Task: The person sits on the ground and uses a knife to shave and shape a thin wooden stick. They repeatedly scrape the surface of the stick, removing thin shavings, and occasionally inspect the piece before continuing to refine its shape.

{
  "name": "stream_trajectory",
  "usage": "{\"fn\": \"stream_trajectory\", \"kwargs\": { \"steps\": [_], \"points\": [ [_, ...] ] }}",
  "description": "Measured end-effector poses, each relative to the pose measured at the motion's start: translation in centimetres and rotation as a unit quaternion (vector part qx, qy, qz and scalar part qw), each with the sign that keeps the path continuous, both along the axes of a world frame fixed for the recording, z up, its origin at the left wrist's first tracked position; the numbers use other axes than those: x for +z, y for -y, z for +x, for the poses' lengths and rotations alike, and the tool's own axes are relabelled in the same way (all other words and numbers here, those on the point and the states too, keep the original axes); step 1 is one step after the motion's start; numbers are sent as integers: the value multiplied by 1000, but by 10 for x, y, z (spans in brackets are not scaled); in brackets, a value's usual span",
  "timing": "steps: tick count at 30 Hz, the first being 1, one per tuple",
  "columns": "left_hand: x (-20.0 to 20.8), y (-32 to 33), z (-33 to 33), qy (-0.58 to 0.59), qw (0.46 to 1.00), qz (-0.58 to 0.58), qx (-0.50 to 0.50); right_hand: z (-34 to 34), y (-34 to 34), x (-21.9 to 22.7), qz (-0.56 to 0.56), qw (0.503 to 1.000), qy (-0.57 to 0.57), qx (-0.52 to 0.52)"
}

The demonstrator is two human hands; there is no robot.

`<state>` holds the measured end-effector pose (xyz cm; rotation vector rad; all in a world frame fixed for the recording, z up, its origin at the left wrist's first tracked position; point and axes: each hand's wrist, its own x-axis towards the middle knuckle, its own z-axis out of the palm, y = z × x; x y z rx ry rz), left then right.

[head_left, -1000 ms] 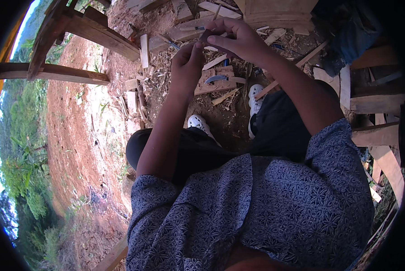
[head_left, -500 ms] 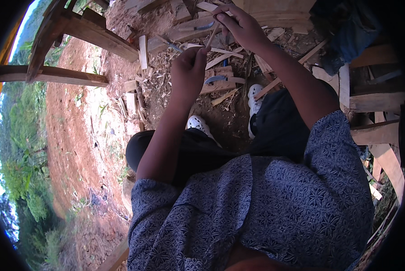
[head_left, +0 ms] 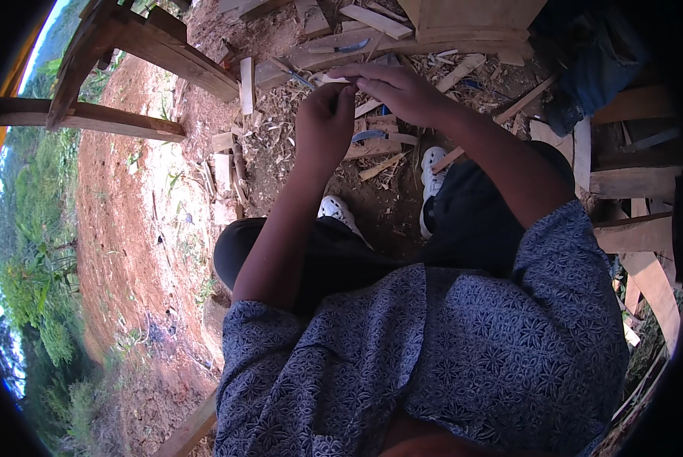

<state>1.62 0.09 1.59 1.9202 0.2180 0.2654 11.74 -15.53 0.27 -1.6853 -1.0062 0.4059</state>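
My left hand (head_left: 325, 122) is closed, thumb pressed against its fingers, on a thin wooden stick (head_left: 373, 47) that shows only in part beyond the hands. My right hand (head_left: 402, 91) reaches across from the right, its fingers stretched out flat over the left fingertips. The right thumb lies close to the stick, and the contact there is hidden. Below the hands a curved knife (head_left: 369, 135) lies on a wood block. Another knife (head_left: 351, 46) rests on a plank beyond them, and a narrow handled tool (head_left: 297, 76) lies left of it.
Wood shavings (head_left: 269, 145) and offcuts cover the ground around my white shoes (head_left: 430, 171). A large wooden block (head_left: 471, 21) stands at the far side. Timber beams (head_left: 166, 53) rise at the upper left; stacked boards (head_left: 635, 183) and blue cloth (head_left: 612, 72) are on the right.
My right hand has come down the stick toward my left hand, and its fingers have straightened out. The left hand stays almost in place, slightly further right.
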Motion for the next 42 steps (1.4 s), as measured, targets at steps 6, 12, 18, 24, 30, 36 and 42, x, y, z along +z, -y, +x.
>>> {"fn": "stream_trajectory", "kwargs": {
  "steps": [6,12,18,24,30,36,42],
  "points": [
    [2,3,4,38,998,-42,-4,13,3,-21,-14,998,16,-63],
    [6,0,5,22,999,-27,22,11,4,-1,37,997,-64,-37],
    [0,-2,2,49,999,7,17,6,3,6,44,992,-113,-20],
    [4,-1,4,13,998,-57,-5,-1,5,15,16,980,-197,3],
    [8,5,-2,44,997,-69,6,48,9,11,87,978,-168,-86],
    [14,2,-4,19,997,-75,-3,3,4,4,42,998,-53,9],
    [9,6,0,94,988,-125,-2,0,-12,3,96,989,-15,-110]
  ]
}}
